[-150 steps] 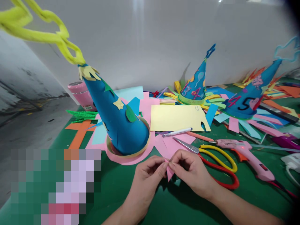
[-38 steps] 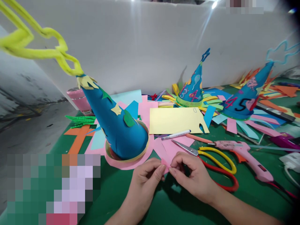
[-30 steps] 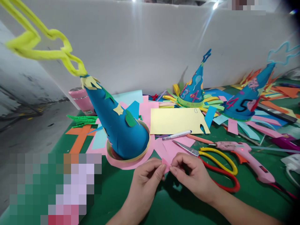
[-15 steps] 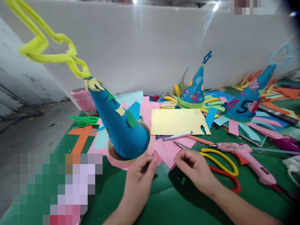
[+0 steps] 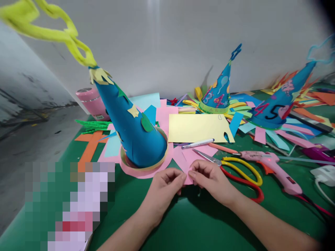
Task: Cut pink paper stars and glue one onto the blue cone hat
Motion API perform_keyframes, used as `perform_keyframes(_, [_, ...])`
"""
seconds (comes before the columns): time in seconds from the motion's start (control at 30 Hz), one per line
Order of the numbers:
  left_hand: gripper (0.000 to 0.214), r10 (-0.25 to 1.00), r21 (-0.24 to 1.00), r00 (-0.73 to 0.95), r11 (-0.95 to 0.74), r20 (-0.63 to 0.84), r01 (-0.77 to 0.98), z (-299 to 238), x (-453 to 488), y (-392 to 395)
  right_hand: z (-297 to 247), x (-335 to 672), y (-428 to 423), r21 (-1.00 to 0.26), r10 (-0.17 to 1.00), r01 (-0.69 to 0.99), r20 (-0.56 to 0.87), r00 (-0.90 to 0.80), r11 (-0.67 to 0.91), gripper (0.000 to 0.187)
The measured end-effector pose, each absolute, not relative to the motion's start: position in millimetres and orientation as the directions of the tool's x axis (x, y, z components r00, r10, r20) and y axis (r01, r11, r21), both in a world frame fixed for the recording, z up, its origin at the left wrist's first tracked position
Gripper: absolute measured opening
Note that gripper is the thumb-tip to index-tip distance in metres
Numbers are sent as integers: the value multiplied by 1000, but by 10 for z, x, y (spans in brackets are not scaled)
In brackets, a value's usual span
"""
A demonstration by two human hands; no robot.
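Observation:
Close together in the middle, my left hand point(image 5: 165, 184) and my right hand point(image 5: 210, 177) pinch a small piece of pink paper point(image 5: 188, 180) between thumbs and fingers. Its full outline is hidden by the fingertips. Just behind lies more pink paper point(image 5: 180, 156) on the table. To the left of my left hand stands a blue cone party hat point(image 5: 141, 143) with stars, a green balloon shape and a pink brim point(image 5: 132, 172). Scissors point(image 5: 242, 179) with yellow and red handles lie beside my right hand, open slightly.
A pink glue gun point(image 5: 277, 167) rests on the green table point(image 5: 183, 223) at right. Behind my hands are a pen point(image 5: 198, 143) and a pale yellow sheet point(image 5: 196, 128). Farther back stand two decorated blue hats, one point(image 5: 220, 90) and another point(image 5: 282, 97). A pink jar point(image 5: 91, 104) stands back left.
My hands have come together, the left moving right, and both now pinch the pink paper. The view has tilted down slightly.

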State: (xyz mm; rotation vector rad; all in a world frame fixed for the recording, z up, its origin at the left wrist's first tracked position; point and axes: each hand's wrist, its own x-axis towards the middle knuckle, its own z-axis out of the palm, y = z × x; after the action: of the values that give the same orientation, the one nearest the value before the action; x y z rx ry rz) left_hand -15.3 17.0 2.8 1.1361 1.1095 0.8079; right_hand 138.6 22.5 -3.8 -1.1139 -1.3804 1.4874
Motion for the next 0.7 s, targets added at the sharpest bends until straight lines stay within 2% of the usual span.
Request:
perform_keyframes(0.1, [21, 922, 952, 293, 291, -254, -91, -22, -149, 152, -56, 1386, 219, -983, 963, -99, -125, -240, -153, 18])
perform_keyframes(0.23, [18, 929, 957, 291, 270, -231, -104, -30, -111, 127, -76, 1374, 214, -965, 961, -187, -136, -240, -183, 17])
perform_keyframes(0.4, [22, 924, 945, 229, 325, -308, -42, -37, -111, 127, -76, 1363, 199, -991, 972, -101, -67, -223, -91, 18])
perform_keyframes(0.53, [22, 900, 914, 274, 385, -340, -131, -37, -122, 125, -64, 1363, 194, -997, 972, -36, -63, -228, -73, 22])
perform_keyframes(0.7, [20, 895, 881, 295, 409, -335, -240, -11, -112, 124, -63, 1360, 217, -993, 974, -47, -99, -206, -110, 23])
